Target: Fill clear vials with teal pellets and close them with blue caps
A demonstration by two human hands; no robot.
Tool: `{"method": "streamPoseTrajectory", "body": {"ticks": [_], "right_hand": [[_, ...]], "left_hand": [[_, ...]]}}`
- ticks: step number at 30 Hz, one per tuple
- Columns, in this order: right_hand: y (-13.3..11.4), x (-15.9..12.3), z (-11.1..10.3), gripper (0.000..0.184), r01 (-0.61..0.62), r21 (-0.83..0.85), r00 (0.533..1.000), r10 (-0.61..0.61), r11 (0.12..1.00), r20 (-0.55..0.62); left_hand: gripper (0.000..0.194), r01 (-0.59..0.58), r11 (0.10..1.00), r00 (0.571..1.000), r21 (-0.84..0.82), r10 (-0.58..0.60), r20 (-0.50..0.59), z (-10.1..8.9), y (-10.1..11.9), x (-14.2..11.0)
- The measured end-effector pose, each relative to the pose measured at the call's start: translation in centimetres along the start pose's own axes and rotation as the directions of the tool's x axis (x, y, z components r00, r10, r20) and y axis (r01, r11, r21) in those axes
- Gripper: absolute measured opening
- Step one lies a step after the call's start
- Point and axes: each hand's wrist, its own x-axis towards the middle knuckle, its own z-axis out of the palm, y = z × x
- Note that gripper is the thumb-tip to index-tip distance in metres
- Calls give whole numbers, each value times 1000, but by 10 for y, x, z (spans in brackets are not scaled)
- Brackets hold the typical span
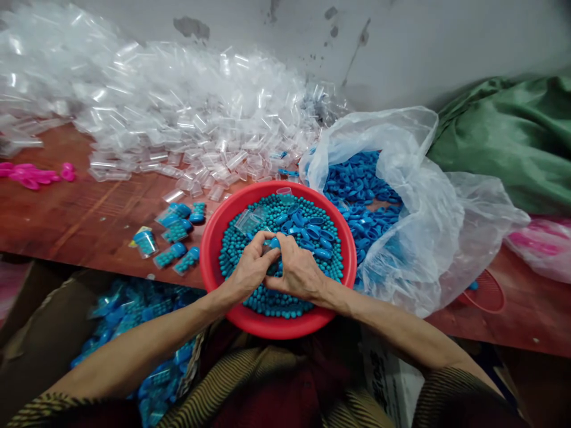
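Note:
My left hand (252,265) and my right hand (302,268) meet above a red basin (210,249). Between their fingertips shows a small blue plastic cap (274,243), pinched by both hands; whatever is attached beneath it is hidden by the fingers. Teal beads (281,304) fill the basin around my hands. On the beads, just beyond my right hand, lie several loose blue caps (314,230). A few clear plastic tubes (250,220) rest on the beads past my left hand.
Clear tubes (187,113) are heaped along the wall. Filled tubes with blue caps (176,229) lie left of the basin, above a cardboard box (49,333) of similar ones. A plastic bag (414,196) of blue caps, green cloth (508,142) and a red basket (488,292) sit right.

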Motion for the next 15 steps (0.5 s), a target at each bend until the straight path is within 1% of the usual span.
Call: {"method": "streamPoseTrajectory", "body": {"ticks": [3,5,6,8,9,11,12,13,14,15], "right_hand": [[0,-1,2,71,-15,-10,999,15,1000,48],[-2,-1,0,71,-40,-8,995,41,999,90],[-2,0,-2,71,-40,6,993,39,999,115],[1,3,-6,72,-9,63,986,-1,998,165],[4,5,-9,73,8,98,983,-26,995,182],[12,9,-13,74,10,137,979,-37,991,200],[17,10,-15,71,-2,126,977,-25,992,212],[21,11,-16,65,-9,101,973,-15,995,232],[25,11,-17,56,-4,65,966,-13,998,258],[27,12,-17,46,18,25,957,-24,1000,288]], "left_hand": [[20,8,999,1000,54,-7,-29,5,-4,0],[18,-20,993,999,120,24,-33,5,-5,1],[18,-33,988,999,148,39,-33,3,-4,2],[20,-38,982,999,188,42,-18,-5,1,3],[22,-29,978,999,205,31,-8,-13,5,3],[29,-12,968,1000,249,15,-10,-35,17,2],[32,-20,959,998,283,37,-55,-49,23,0],[33,-40,947,989,320,83,-122,-64,29,-2],[32,-52,932,969,358,133,-206,-81,33,-5],[33,-30,915,947,403,155,-280,-98,37,-8]]}}
